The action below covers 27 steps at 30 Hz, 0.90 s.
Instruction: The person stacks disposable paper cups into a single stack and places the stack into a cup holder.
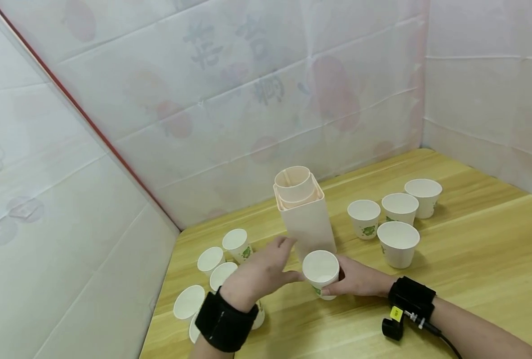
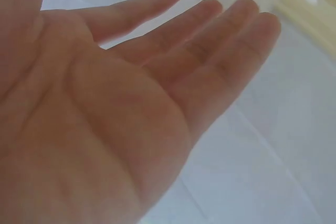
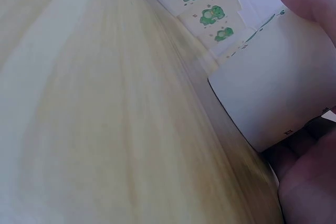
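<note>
My right hand (image 1: pixel 360 279) grips a white paper cup (image 1: pixel 321 267) by its side, thumb toward me, the cup's mouth facing up. In the right wrist view this cup (image 3: pixel 273 82) is close to the tabletop; whether its base touches I cannot tell. My left hand (image 1: pixel 263 271) reaches in from the other side with straight fingers, and its thumb tip is by the cup's left side. The left wrist view shows its bare palm (image 2: pixel 105 103), holding nothing. Just behind the cup stands a pale square box (image 1: pixel 308 227) with a round tube (image 1: pixel 294 187) rising from its top.
Several paper cups (image 1: pixel 236 240) stand to the left, some partly hidden by my left hand and wristband (image 1: pixel 225 321). More upright cups (image 1: pixel 398 242) stand to the right on the wooden table (image 1: pixel 477 239). White printed sheeting (image 1: pixel 248 99) walls the back and sides.
</note>
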### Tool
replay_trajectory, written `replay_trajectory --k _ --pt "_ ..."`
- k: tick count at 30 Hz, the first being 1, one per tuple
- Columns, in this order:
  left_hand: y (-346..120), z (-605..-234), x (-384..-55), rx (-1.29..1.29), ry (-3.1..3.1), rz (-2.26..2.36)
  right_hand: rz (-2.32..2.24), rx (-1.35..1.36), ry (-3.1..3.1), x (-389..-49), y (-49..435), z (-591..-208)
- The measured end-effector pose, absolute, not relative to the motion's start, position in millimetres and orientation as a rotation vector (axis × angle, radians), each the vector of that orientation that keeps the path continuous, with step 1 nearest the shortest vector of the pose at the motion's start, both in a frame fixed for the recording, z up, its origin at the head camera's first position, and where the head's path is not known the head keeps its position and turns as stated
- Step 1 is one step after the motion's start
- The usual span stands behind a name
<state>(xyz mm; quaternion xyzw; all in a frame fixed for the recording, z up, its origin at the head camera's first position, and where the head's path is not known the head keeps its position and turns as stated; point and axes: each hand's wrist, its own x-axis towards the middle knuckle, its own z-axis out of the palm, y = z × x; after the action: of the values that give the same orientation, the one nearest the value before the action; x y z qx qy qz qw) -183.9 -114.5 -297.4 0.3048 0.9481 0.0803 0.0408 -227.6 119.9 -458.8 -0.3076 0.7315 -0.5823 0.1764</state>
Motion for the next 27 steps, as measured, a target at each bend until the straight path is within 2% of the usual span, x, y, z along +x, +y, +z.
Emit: replay_trajectory --k 10,20,27 --pt "-154 -278 -168 0.673 2.899 0.169 -1.635 -0.877 2.129 -228 119 -456" --pt "-168 -286 -162 0.432 2.879 -0.04 -1.621 -0.873 2.153 -228 119 -457" --pt "-170 -295 -165 0.365 2.896 -0.117 -1.635 -0.884 2.124 -228 119 -457"
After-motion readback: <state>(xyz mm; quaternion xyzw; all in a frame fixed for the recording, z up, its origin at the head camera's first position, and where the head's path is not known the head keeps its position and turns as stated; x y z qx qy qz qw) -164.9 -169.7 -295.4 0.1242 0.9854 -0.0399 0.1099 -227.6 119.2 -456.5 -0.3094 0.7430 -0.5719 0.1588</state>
